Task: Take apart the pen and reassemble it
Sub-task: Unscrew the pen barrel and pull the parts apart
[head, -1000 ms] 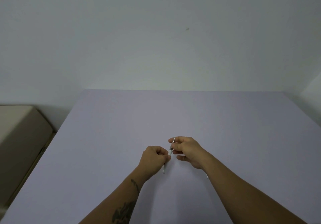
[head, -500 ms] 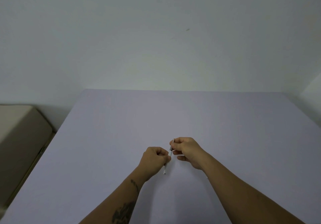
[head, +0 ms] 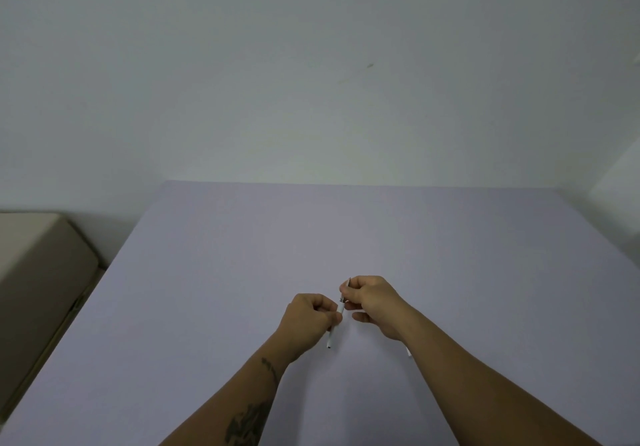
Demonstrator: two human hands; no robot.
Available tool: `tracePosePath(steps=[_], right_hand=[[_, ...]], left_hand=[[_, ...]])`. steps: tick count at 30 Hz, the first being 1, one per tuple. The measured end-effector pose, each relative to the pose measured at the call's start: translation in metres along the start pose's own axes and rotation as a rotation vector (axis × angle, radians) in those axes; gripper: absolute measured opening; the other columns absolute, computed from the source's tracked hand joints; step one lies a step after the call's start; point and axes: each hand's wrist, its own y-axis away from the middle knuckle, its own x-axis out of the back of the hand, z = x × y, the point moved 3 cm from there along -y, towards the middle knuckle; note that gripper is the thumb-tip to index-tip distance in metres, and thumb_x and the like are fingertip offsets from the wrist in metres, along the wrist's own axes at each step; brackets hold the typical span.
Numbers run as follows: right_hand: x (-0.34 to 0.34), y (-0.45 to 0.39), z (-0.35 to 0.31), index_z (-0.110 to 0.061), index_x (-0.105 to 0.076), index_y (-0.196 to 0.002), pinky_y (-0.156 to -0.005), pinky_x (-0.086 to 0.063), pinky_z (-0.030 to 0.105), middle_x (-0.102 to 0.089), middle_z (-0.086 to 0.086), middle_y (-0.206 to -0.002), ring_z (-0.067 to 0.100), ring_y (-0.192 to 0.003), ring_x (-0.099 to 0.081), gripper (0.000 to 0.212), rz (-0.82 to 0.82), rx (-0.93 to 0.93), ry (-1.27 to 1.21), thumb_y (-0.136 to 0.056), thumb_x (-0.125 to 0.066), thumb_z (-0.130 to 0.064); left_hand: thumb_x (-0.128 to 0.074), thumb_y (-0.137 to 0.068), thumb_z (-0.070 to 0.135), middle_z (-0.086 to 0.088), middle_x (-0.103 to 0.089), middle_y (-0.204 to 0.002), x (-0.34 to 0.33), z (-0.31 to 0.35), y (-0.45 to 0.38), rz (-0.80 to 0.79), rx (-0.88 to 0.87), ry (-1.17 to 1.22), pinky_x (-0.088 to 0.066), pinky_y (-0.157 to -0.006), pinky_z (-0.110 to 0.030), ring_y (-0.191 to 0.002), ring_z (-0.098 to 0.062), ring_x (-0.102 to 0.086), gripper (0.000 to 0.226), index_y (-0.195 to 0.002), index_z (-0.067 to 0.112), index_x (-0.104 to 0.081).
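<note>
A thin white pen [head: 341, 308] is held tilted above the lavender table [head: 346, 237], its dark tip end pointing up and away from me. My left hand [head: 306, 319] is closed around the lower white barrel, whose end sticks out below the fist. My right hand [head: 372, 302] pinches the upper tip section between thumb and fingers. The two hands are close together, almost touching. A small white piece [head: 408, 352] peeks out on the table beside my right forearm; what it is cannot be told.
The table reaches to a plain white wall [head: 311, 82] at the back. Left of the table stands a beige cabinet or box [head: 38, 272], lower than the tabletop.
Both hands stay in nearly the same place. The right hand has shifted slightly on the upper end of the pen; the pen's tilt is unchanged.
</note>
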Motion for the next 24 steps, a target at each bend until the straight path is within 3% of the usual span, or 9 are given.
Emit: tracePosePath(steps=[9,15,20,24], right_hand=[[0.006,0.006,0.002,-0.015,-0.074,-0.094,-0.078,-0.055,0.031,-0.069,0.009,-0.106,0.019,-0.098,-0.065,0.028,0.001,-0.029,-0.058,-0.1,-0.047,-0.006],[0.012,0.003,0.003,-0.016,-0.069,-0.107,-0.073,-0.053,0.031,-0.071,0.005,-0.101,0.018,-0.091,-0.066,0.015,0.022,-0.024,-0.061,-0.093,-0.064,-0.018],[0.013,0.0,0.003,-0.014,-0.071,-0.095,-0.068,-0.052,0.028,-0.072,0.005,-0.096,0.017,-0.088,-0.066,0.009,0.052,-0.012,-0.012,-0.094,-0.062,-0.018],[0.014,0.0,0.0,-0.015,-0.072,-0.092,-0.073,-0.054,0.03,-0.071,0.007,-0.1,0.018,-0.096,-0.067,0.02,0.035,-0.022,-0.057,-0.098,-0.054,-0.008]], left_hand=[[-0.07,-0.085,0.011,-0.003,-0.069,-0.075,-0.007,-0.001,-0.004,-0.019,-0.004,-0.018,-0.057,-0.076,-0.032,-0.072,-0.018,-0.064,0.006,-0.087,0.01,-0.076],[-0.07,-0.083,0.01,-0.001,-0.068,-0.072,-0.01,0.003,-0.01,-0.024,-0.02,-0.035,-0.057,-0.076,-0.032,-0.071,-0.017,-0.063,0.006,-0.082,0.013,-0.075],[-0.071,-0.083,0.012,-0.002,-0.069,-0.074,-0.011,0.003,-0.012,-0.026,-0.015,-0.044,-0.057,-0.078,-0.034,-0.071,-0.017,-0.063,0.005,-0.084,0.012,-0.076],[-0.07,-0.083,0.011,-0.003,-0.07,-0.075,-0.01,0.002,-0.013,-0.026,-0.014,-0.045,-0.057,-0.078,-0.034,-0.071,-0.016,-0.063,0.006,-0.085,0.011,-0.076]])
